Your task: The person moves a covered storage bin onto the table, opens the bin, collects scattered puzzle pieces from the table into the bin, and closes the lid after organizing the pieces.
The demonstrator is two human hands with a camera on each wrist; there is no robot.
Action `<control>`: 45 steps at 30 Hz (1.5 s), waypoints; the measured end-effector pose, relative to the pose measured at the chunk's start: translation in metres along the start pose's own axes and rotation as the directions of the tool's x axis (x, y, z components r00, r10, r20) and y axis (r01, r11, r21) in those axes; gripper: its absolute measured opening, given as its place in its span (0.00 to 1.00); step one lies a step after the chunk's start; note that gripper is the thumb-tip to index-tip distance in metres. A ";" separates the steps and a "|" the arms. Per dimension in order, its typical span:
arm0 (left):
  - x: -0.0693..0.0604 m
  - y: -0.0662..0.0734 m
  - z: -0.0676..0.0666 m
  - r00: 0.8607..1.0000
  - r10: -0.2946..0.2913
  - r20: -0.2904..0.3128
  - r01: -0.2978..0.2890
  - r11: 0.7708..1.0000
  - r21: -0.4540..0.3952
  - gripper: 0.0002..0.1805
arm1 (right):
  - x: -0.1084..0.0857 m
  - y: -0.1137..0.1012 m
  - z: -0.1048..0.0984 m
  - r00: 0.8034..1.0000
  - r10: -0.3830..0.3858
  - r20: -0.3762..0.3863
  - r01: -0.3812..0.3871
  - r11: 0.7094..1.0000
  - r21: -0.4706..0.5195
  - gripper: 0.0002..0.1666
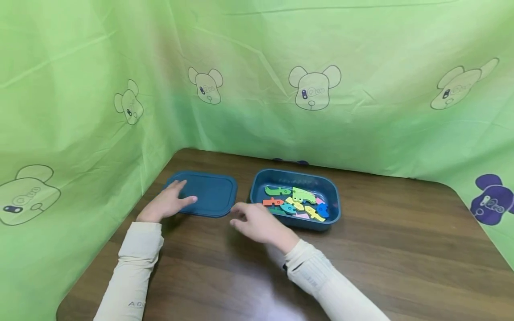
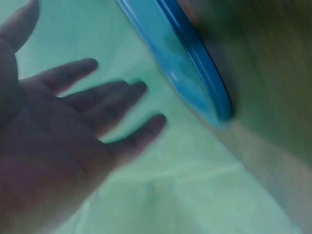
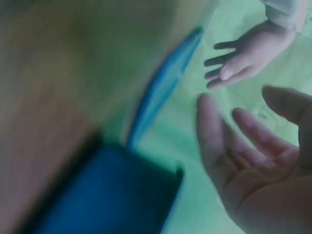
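A flat blue lid [image 1: 213, 191] lies on the left part of the table. Above its left side my left hand [image 1: 168, 203] hovers with fingers spread; in the left wrist view that hand [image 2: 73, 126] is apart from the lid [image 2: 195, 63] and holds nothing. To the lid's right stands a blue box [image 1: 335, 200] without a cover, with several flat coloured cut-out pieces [image 1: 297, 200] inside. My right hand [image 1: 259, 223] is just in front of the box's left corner. Its fingers bend loosely around nothing in the right wrist view, near the box wall [image 3: 112, 195].
The brown wooden table [image 1: 385, 249] has rounded corners. A green cloth [image 1: 257, 125] printed with bear heads hangs behind and to the left of it. Both wrist views are blurred.
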State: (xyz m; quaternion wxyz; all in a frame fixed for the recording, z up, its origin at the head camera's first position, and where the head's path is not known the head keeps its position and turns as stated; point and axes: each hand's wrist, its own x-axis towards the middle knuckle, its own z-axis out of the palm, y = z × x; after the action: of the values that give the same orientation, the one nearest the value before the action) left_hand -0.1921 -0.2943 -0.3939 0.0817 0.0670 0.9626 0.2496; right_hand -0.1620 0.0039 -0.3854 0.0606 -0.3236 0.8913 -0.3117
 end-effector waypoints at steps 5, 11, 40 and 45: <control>-0.007 -0.017 -0.005 0.985 -0.166 0.043 0.165 0.986 0.034 0.53 | 0.024 -0.001 0.028 0.981 0.162 0.104 -0.158 0.986 -0.053 0.35; -0.010 -0.030 -0.003 0.965 -0.258 0.052 0.257 0.966 0.025 0.53 | 0.048 -0.002 0.045 0.955 0.277 0.103 -0.279 0.960 0.005 0.45; -0.022 -0.039 -0.009 0.943 -0.305 -0.130 0.301 0.952 -0.051 0.30 | 0.045 -0.013 0.045 0.937 0.338 -0.092 -0.262 0.852 0.454 0.38; -0.021 -0.033 -0.012 0.957 -0.250 -0.145 0.233 0.964 -0.129 0.36 | 0.044 -0.016 0.036 0.932 0.328 -0.152 -0.232 0.866 0.443 0.38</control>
State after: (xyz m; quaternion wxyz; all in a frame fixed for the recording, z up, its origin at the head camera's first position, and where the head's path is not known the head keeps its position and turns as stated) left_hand -0.1766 -0.3321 -0.3969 0.0376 -0.0761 0.9516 0.2953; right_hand -0.1769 -0.0516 -0.3999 0.0730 -0.1326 0.8424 -0.5172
